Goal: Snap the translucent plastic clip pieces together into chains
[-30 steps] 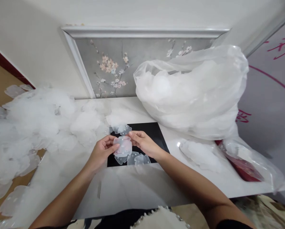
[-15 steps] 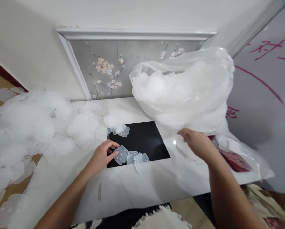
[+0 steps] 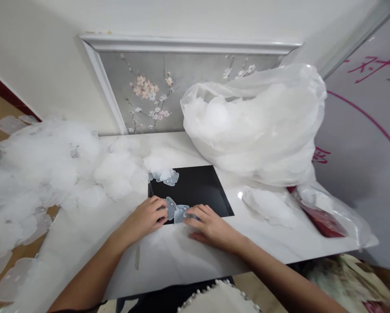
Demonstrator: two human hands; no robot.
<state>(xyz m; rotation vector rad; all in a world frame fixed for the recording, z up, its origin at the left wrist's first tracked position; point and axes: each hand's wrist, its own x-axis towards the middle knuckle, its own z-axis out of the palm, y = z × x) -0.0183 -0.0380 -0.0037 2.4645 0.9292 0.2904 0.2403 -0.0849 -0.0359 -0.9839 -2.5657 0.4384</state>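
Note:
A row of translucent plastic pieces (image 3: 177,211) with small white dots lies along the front edge of a black square panel (image 3: 198,189) set in the white table (image 3: 169,256). My left hand (image 3: 147,217) rests with its fingers curled on the leftmost piece. My right hand (image 3: 208,226) lies flat, fingers stretched onto the rightmost pieces. Two more translucent pieces (image 3: 165,176) sit at the panel's back left corner.
A big clear plastic bag (image 3: 257,126) full of white pieces stands at the back right. A heap of loose white pieces (image 3: 51,165) covers the left side. A smaller bag with something red (image 3: 322,213) lies at the right edge. A flower painting (image 3: 156,95) leans behind.
My right hand came back from the big bag on the right to the pieces on the black panel. My left hand stayed on the leftmost piece, which earlier both hands held up.

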